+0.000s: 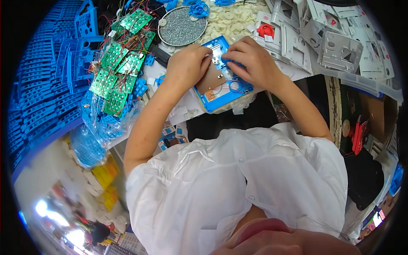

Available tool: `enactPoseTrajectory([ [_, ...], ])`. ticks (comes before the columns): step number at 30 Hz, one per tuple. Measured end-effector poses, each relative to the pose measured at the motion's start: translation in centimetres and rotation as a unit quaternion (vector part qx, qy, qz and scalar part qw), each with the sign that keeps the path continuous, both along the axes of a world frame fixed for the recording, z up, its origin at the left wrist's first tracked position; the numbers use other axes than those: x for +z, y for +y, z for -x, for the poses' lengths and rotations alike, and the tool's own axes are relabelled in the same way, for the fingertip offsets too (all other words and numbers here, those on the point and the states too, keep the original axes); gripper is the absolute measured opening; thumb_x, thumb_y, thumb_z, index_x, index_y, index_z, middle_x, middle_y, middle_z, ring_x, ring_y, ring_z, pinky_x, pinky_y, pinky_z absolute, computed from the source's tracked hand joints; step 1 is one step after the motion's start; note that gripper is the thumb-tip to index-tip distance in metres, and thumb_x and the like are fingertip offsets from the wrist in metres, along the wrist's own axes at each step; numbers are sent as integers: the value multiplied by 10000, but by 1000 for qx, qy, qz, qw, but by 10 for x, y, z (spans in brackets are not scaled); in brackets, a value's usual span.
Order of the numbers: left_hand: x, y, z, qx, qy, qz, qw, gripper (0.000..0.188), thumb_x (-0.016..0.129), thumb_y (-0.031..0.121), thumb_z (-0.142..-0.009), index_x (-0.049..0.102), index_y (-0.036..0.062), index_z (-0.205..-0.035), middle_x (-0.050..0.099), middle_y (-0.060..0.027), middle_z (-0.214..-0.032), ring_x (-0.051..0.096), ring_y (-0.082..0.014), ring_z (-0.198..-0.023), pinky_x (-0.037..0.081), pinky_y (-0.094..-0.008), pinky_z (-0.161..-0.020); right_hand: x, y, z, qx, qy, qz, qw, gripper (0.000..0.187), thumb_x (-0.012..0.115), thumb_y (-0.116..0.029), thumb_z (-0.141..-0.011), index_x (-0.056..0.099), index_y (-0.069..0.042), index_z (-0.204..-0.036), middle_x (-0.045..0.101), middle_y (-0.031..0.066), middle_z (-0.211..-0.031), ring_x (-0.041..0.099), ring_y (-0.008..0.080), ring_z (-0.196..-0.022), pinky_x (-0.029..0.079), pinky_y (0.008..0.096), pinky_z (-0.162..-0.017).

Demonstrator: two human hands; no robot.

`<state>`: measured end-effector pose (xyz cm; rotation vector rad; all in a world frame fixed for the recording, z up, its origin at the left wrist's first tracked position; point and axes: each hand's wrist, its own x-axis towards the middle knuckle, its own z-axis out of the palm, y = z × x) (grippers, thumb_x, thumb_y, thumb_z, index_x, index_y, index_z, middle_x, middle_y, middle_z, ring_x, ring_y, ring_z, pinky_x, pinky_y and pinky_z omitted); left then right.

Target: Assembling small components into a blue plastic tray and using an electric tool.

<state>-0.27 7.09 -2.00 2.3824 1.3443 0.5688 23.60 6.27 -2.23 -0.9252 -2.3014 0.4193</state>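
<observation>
A blue plastic casing (211, 105) lies open in front of me on a clear plastic bag. Inside it are a brown circuit board (207, 80), thin wires and a blue ring-shaped part (234, 86). Over the casing's upper left side, my left hand (187, 66) is closed, its curled fingertips at the edge of the brown board. My right hand (251, 61) bends over the upper right side, thumb and fingers pinched together beside a small blue part (236, 64). What sits between the fingertips of either hand is too small to make out.
Green circuit boards (114, 55) with wires pile up at left, beside stacked blue casings (42, 80). Beyond my hands are a round tray of small metal pieces (182, 26) and many pale discs (229, 21). White plastic panels (340, 51) fill a clear bin (361, 83) at right.
</observation>
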Motion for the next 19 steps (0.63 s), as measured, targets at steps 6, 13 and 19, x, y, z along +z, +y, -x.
enactPoseTrajectory([
  [6,12,19,-10,-25,106,92,990,142,702,186,-898,743,62,-953,722,-156,-884,698,-363,-849,545,-464,-740,-4,2,-6,-3,-9,22,1000,194,722,-150,-849,757,-75,-1025,671,77,-1020,610,284,-992,531,394,-858],
  [13,13,32,2,-109,27,125,986,143,661,186,-903,738,67,-916,727,-156,-852,703,-371,-836,549,-482,-747,-2,-2,-12,7,-9,39,999,206,731,-96,-867,760,-47,-1065,696,106,-1053,634,279,-1003,539,374,-840],
  [19,23,40,-7,-140,100,154,973,138,678,169,-899,732,50,-944,724,-174,-878,699,-375,-849,544,-460,-751,-4,-6,-13,9,7,58,998,193,721,-154,-859,752,-63,-1027,669,74,-1017,625,278,-974,528,394,-841],
])
